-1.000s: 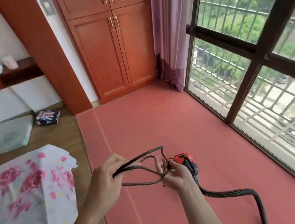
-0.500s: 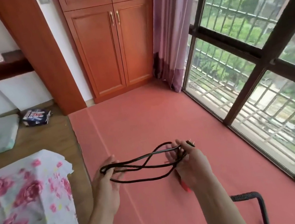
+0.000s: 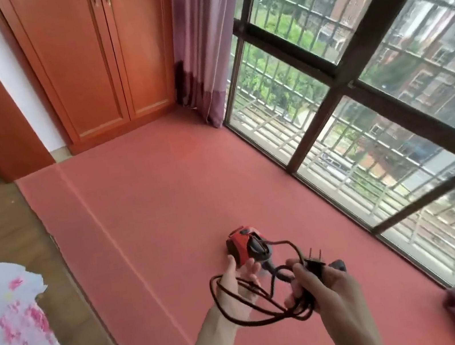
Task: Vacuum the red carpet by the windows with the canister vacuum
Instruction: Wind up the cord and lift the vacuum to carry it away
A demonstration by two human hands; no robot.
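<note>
Now: plug ready, vac not yet powered

R hand (image 3: 326,282) pinches the plug (image 3: 315,264), prongs up, prob. ready for a socket. L hand (image 3: 238,282) lies palm-up, fingers relaxed, w/ cord (image 3: 275,319) loops draped over it to stop tangles; blurry, so maybe lightly gripped. Canister vacuum (image 3: 243,248) sits just beyond on the red carpet (image 3: 179,195), windows (image 3: 357,90) at right.

The cord (image 3: 251,289) is draping over my left hand (image 3: 237,283) into my right hand (image 3: 325,287). The vacuum (image 3: 242,248) is sitting on the carpet (image 3: 164,198) at twelve o'clock, with the windows (image 3: 363,125) running at two and the wardrobe (image 3: 98,58) standing at eleven.
</note>
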